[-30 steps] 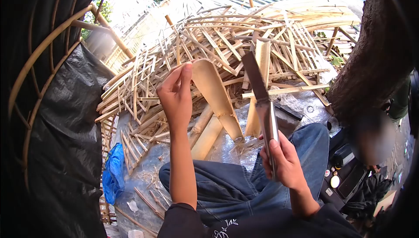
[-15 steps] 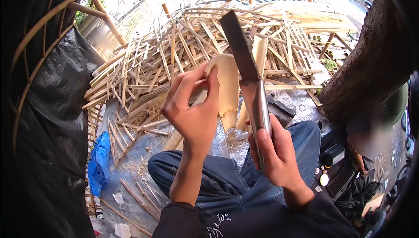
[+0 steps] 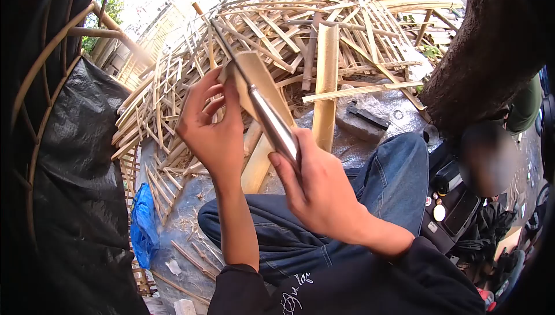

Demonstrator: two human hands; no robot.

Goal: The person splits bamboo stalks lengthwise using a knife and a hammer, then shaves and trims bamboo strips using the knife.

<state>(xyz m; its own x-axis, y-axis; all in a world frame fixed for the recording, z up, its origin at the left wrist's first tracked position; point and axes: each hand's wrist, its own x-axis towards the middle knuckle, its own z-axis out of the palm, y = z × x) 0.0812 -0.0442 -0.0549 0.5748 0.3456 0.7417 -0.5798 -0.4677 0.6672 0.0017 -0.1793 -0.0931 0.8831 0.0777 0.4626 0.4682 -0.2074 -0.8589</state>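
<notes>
My left hand [image 3: 211,124] pinches the upper end of a split bamboo piece [image 3: 267,86], which stands tilted in front of me. In my right hand [image 3: 318,185] is a machete [image 3: 272,121], gripped by its shiny metal handle. Its dark blade points up and left, seen nearly edge-on. The blade crosses the bamboo's upper end close to my left fingers; whether it touches or bites in, I cannot tell. Behind my right hand another trough-shaped bamboo half [image 3: 326,78] leans upright. The lower end of the held piece is partly hidden by my right hand and the handle.
A large pile of bamboo strips [image 3: 260,32] lies ahead. A tree trunk [image 3: 471,55] rises at the right, near a stone block [image 3: 358,124] with a dark tool on it. Black sheeting [image 3: 75,159] hangs left, beside a blue plastic bag [image 3: 143,225]. A phone [image 3: 463,211] lies right.
My right hand has swung the machete up and left, turning the blade from broadside to edge-on across the bamboo's top. My left hand and the bamboo piece have shifted left.
</notes>
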